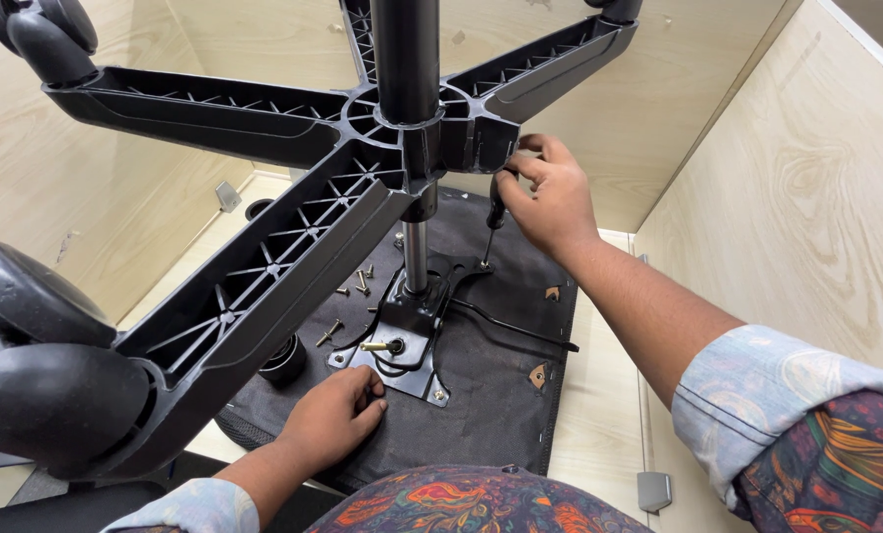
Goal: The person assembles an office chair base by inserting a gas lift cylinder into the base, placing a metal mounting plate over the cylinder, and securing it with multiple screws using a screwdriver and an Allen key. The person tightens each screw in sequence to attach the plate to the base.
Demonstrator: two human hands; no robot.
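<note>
— What sits nearest?

— A patterned lap and rolled sleeves at the bottom edge. Just beyond, the left hand (335, 413) rests on the dark upturned chair seat (491, 395), fingers curled together and pressing down beside the corner of the black metal mounting plate (409, 341). It pinches nothing that I can see.

— And on the near left?

— Two black caster wheels (41, 360) loom large there, at the end of one arm of the five-armed chair base (264, 266). That ribbed arm slants across the view and covers part of the seat and the table (609, 415) under it.

— What lies around the plate?

— A black cylindrical cap (285, 359) sits by the base arm. Several loose screws (347, 296) are scattered on the seat left of the plate. A thin black lever (515, 329) runs out to the right from the plate, and the gas lift column (414, 252) rises from it up through the hub.

— The other hand?

— Farther back, the right hand (550, 202) has its fingers closed around the handle of a screwdriver (491, 227), whose tip points down at the plate's far corner. The hand is just beside the hub, which hides part of the handle.

— Behind all that?

— Pale wooden panels (816, 197) wall in the space on three sides.
</note>
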